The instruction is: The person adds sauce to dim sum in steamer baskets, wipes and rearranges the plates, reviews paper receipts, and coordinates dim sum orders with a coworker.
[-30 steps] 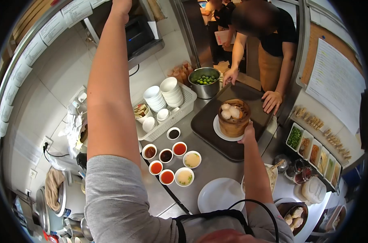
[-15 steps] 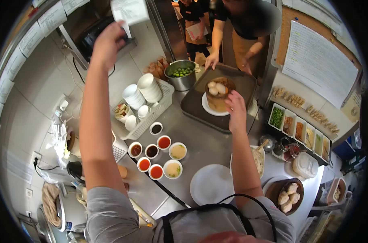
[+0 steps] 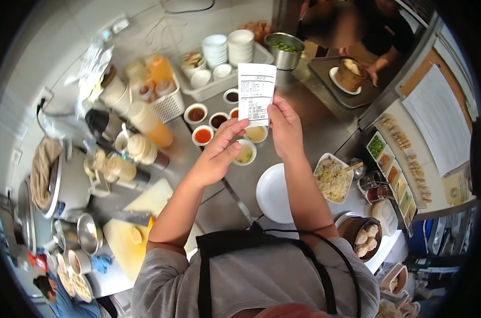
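A white printed receipt (image 3: 256, 93) is held up over the steel counter (image 3: 309, 127) by both my hands. My left hand (image 3: 219, 151) pinches its lower left edge and my right hand (image 3: 284, 126) grips its lower right edge. Under the slip stand several small sauce bowls (image 3: 203, 134), some red, some dark, some pale. A bamboo steamer of dumplings (image 3: 352, 74) on a white plate rests on a dark tray (image 3: 325, 71) at the far end, where another person's hand (image 3: 377, 70) touches it.
An empty white plate (image 3: 272, 193) and a dish of noodles (image 3: 333, 179) lie near my right arm. A white basket of stacked bowls (image 3: 227, 53), a pot of limes (image 3: 284, 50), bottles and cups (image 3: 140, 127), a yellow cutting board (image 3: 129, 233) and condiment trays (image 3: 394, 169) surround the counter.
My left hand brought the receipt down from the overhead shelf to chest height. My right hand left the steamer and took the slip's other edge. The view tilted down.
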